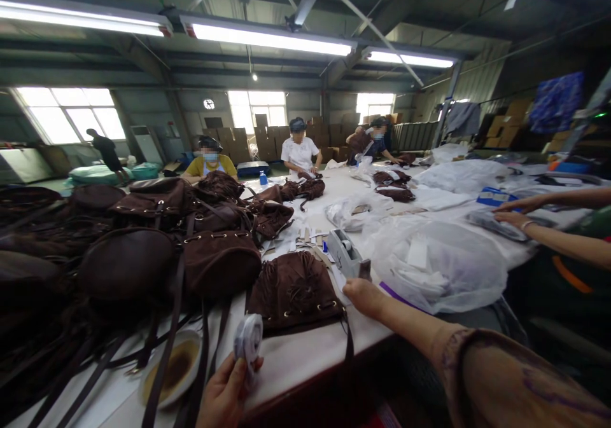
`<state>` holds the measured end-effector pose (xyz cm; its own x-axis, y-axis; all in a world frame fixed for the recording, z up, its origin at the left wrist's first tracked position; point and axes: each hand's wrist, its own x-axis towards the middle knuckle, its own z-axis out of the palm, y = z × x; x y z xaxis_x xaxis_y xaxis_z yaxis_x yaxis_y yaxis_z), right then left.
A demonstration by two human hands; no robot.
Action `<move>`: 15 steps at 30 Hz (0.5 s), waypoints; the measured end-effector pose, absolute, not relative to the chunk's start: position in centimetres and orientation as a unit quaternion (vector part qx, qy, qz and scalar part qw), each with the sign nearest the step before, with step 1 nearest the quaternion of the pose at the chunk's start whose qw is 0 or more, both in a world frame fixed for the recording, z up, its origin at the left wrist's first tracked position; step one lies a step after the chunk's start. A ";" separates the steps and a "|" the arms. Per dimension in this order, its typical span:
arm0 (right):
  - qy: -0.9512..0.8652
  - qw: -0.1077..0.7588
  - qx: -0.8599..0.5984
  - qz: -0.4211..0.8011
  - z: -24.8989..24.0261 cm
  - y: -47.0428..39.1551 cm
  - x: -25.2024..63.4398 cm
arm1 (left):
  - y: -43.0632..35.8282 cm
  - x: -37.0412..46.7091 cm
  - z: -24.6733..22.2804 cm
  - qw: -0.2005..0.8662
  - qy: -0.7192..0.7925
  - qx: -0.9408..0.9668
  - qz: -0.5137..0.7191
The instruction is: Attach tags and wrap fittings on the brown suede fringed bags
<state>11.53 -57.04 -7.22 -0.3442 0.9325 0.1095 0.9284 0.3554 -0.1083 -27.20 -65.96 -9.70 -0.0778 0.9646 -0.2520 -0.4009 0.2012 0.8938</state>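
Observation:
My left hand is at the bottom edge, holding up a crumpled wad of white paper between thumb and fingers. My right hand reaches forward over the white table and rests next to a grey tape dispenser. Whether its fingers grip anything is hidden. A brown suede drawstring bag with fringe lies between my hands, close to the table's near edge.
Several brown suede bags with long straps are piled at the left. A white bowl sits under the straps. Clear plastic bags lie at the right, where another person's hands work. Three people sit at the far end.

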 end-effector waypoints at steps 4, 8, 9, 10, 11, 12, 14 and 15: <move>-0.782 0.155 -0.604 -0.020 -6.3 -56.6 12.9 | -66.3 -26.7 -8.5 0.604 0.484 0.296 0.560; -0.705 0.248 -0.663 -0.055 -4.7 -56.4 14.4 | -66.7 -26.3 -7.4 0.596 0.485 0.304 0.562; -0.687 0.263 -0.675 -0.061 -4.5 -56.4 14.6 | -66.7 -26.2 -7.2 0.595 0.486 0.305 0.563; -0.672 0.275 -0.684 -0.065 -4.4 -56.4 14.8 | -66.7 -26.2 -7.1 0.593 0.486 0.307 0.563; -0.661 0.284 -0.691 -0.068 -4.4 -56.4 14.8 | -66.7 -26.2 -7.0 0.592 0.487 0.309 0.564; -0.654 0.289 -0.695 -0.071 -4.6 -56.4 14.7 | -66.7 -26.1 -6.9 0.590 0.487 0.311 0.564; -0.654 0.290 -0.695 -0.073 -5.1 -56.4 14.2 | -66.7 -26.1 -6.8 0.587 0.486 0.314 0.566; -0.661 0.285 -0.691 -0.069 -5.4 -56.6 13.9 | -66.7 -26.0 -6.7 0.586 0.486 0.315 0.567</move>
<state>13.87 -56.56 -5.44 0.1169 0.8735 0.4725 0.9524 0.0363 -0.3027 -26.04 -66.70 -6.74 -0.1150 0.9704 -0.2126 -0.3591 0.1589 0.9197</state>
